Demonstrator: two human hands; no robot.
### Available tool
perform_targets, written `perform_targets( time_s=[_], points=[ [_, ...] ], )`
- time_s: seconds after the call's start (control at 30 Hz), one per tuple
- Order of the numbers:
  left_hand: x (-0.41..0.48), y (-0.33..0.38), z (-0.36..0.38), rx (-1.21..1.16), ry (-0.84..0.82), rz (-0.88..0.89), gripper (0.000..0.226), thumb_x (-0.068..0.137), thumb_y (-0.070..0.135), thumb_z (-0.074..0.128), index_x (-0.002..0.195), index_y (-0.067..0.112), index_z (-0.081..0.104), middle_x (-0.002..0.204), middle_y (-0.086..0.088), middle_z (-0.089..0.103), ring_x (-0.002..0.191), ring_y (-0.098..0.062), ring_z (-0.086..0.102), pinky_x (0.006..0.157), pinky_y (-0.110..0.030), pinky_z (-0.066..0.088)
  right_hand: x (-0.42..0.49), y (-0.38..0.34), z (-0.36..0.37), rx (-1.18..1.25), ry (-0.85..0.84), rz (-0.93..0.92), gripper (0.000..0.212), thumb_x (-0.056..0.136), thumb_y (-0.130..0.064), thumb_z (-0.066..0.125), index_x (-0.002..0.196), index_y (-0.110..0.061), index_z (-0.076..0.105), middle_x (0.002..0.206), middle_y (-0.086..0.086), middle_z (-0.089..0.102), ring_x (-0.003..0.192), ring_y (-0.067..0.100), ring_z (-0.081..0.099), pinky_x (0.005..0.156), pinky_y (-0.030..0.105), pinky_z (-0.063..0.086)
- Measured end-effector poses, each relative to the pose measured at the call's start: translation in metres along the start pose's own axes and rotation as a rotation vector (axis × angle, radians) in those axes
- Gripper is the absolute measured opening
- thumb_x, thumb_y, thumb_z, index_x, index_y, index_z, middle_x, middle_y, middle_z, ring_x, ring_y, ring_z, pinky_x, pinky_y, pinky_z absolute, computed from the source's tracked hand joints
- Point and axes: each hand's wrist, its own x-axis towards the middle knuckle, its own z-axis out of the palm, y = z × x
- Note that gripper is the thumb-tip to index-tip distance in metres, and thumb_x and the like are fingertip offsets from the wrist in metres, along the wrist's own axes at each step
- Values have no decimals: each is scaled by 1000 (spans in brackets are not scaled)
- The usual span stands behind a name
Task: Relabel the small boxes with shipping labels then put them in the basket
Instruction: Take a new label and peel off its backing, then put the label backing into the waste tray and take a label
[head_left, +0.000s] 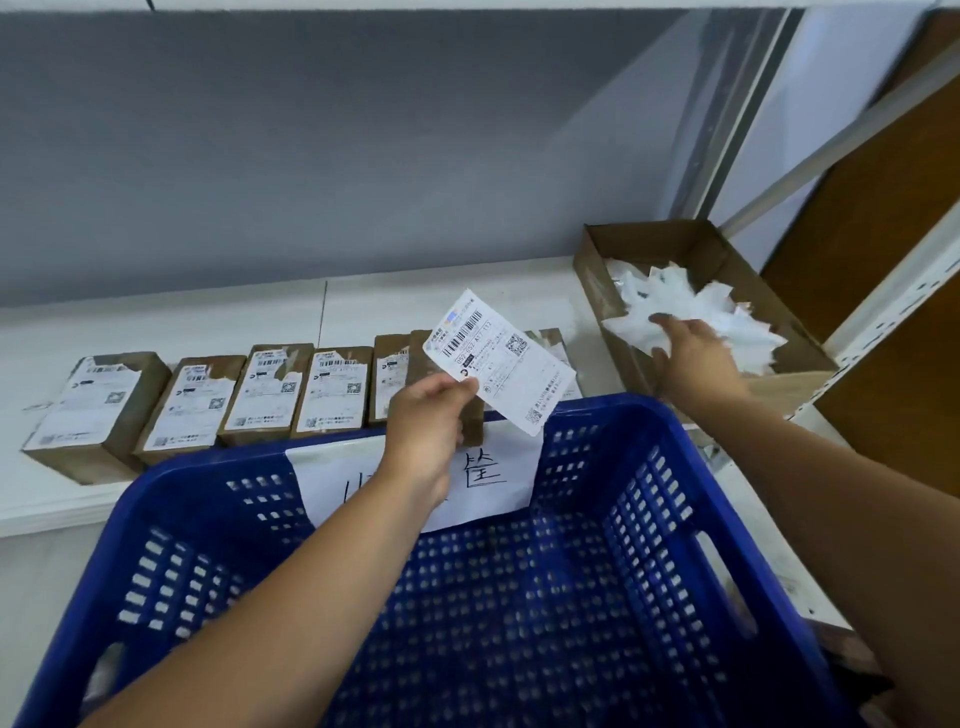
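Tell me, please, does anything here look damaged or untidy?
Yes. The labels on the boxes in the row are torn along their top edges, with brown cardboard showing through. In the tray at the right, white paper scraps lie in a loose heap by the right hand.
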Motion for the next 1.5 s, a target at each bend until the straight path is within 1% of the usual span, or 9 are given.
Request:
perform_targets(
  time_s=[0.1,0.5,0.63,0.73,0.87,1.1,1.23,1.37,1.5],
  points=[
    [4,-6,7,17,-55,-11,21,93,6,56,76,15,65,96,-4,70,49,-1,49,48,-17,36,7,13,16,-172,-256,12,45,102,-42,39,144,-29,34,138,16,40,119,35,51,97,47,46],
    [11,-20,11,115,-87,-80,20,92,6,58,75,16,65,82,2,69,48,-7,35,55,-23,33,30,29,26,-440,-373,274,85,81,-83,37,143,-25,43,155,15,27,145,38,14,113,53,18],
    [11,-21,11,85,-72,-108,18,92,6,58,79,16,66,75,2,66,49,-10,31,55,-24,32,35,31,20,-404,-450,324,87,82,-79,43,144,-19,44,160,12,19,147,35,7,115,51,13],
    [10,-22,11,79,-77,-115,18,92,6,58,81,17,67,73,3,65,50,-10,31,54,-23,33,33,30,19,-350,-398,300,56,91,-55,54,132,-18,55,145,12,41,141,34,21,112,51,17],
    [8,-18,11,91,-97,-92,17,92,7,58,83,17,68,69,9,67,50,-8,33,54,-22,34,26,31,22,-228,-119,276,28,89,-17,58,116,-14,59,108,13,61,113,33,50,100,47,35],
    [-4,2,8,140,-76,31,26,96,7,50,77,19,63,86,4,69,60,2,57,64,-14,44,0,-5,8,237,155,232,31,97,-28,52,124,-13,57,123,13,56,114,30,52,93,43,46],
    [-7,10,0,215,-34,90,26,96,5,48,77,14,62,106,-5,70,93,-16,66,85,-28,53,-25,-62,-8,740,-75,193,28,100,-29,50,111,-7,65,93,3,68,81,18,60,76,31,48],
    [-8,17,-11,274,-58,114,21,97,19,53,80,16,65,98,-6,72,96,-28,67,95,-50,49,-54,-115,-13,925,-449,85,25,99,-33,54,99,-11,68,93,1,73,79,16,67,76,30,52],
    [-1,23,-21,324,-73,156,30,97,28,53,80,8,66,91,-11,72,93,-34,67,90,-47,48,-70,-143,2,1040,-420,120,11,96,-10,58,95,-11,68,97,4,74,81,16,71,71,28,58]
  ],
)
